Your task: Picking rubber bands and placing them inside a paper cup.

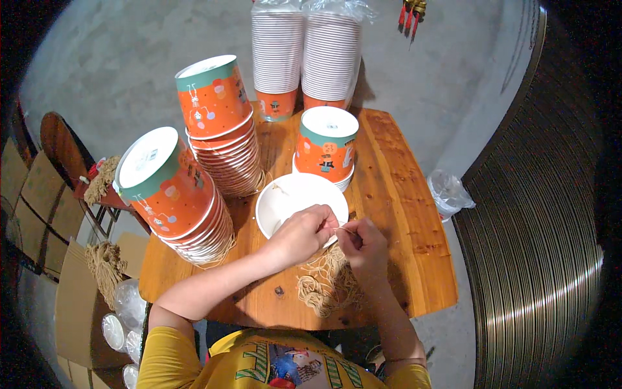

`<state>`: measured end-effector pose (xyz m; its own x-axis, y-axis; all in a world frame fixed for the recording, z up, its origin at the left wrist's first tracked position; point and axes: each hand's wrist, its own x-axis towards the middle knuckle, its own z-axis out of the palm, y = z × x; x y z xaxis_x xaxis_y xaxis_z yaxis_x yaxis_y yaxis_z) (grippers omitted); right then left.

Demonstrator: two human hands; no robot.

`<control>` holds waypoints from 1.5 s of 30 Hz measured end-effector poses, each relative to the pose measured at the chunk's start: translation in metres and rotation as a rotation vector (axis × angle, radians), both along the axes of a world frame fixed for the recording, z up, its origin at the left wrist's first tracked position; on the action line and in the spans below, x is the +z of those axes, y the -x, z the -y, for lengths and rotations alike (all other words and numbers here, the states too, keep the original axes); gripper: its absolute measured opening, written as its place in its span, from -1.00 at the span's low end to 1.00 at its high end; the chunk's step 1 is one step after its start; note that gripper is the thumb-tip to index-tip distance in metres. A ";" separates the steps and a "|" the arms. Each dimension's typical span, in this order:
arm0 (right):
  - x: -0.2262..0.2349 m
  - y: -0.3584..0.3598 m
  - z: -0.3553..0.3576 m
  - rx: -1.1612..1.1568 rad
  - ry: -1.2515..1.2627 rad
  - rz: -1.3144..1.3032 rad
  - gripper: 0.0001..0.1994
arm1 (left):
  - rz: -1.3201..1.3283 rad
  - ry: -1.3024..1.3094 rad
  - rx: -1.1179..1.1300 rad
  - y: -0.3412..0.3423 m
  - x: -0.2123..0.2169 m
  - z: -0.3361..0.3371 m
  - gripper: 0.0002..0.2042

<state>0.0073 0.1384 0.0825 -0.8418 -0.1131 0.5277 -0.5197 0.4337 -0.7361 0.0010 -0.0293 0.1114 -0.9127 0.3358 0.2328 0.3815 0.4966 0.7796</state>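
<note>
- Left hand (pixel 300 235) and right hand (pixel 363 245) each pinch a thin string (pixel 345 229) stretched between them
- Both hover over the near rim of a white paper bowl (pixel 291 198)
- String bundle (pixel 324 282) lies on the wooden table (pixel 414 220); orange cup stacks (pixel 188 201) stand behind

Five stacks of paper cups (pixel 214 123), one open white cup (pixel 291 198), one bundle of strings (pixel 324 285).

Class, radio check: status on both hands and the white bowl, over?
Left hand and right hand pinch a thin string at the white bowl rim. String bundle below; cup stacks close behind.
</note>
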 end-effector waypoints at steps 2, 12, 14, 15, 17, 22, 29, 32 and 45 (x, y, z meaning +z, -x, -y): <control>0.001 0.000 0.000 -0.001 -0.035 0.021 -0.84 | -0.073 0.019 0.017 -0.002 0.000 -0.001 -0.91; 0.000 0.001 -0.001 -0.010 -0.023 -0.079 -0.89 | -0.227 0.077 0.082 -0.009 0.006 -0.008 -0.93; 0.000 0.001 -0.001 -0.007 -0.015 -0.070 -0.89 | -0.202 0.042 0.081 -0.008 0.005 -0.009 -0.93; 0.000 0.001 -0.001 0.006 -0.005 -0.079 -0.89 | -0.176 0.006 0.079 -0.008 0.004 -0.009 -0.94; 0.000 0.000 -0.001 0.019 0.006 -0.088 -0.89 | -0.172 -0.022 0.082 -0.008 0.002 -0.010 -0.94; 0.004 -0.004 0.001 0.014 0.036 -0.062 -0.90 | -0.153 -0.082 0.078 -0.008 0.001 -0.010 -0.93; -0.003 -0.002 0.000 -0.038 0.066 -0.099 -0.92 | 0.079 -0.223 -0.010 -0.006 0.006 -0.011 -0.84; -0.007 0.001 -0.001 -0.041 0.123 -0.120 -0.92 | 0.157 -0.353 -0.079 0.002 -0.003 -0.010 -0.80; -0.004 -0.010 -0.009 0.001 0.199 0.060 -0.87 | 0.385 -0.504 -0.110 0.007 -0.001 -0.008 -0.75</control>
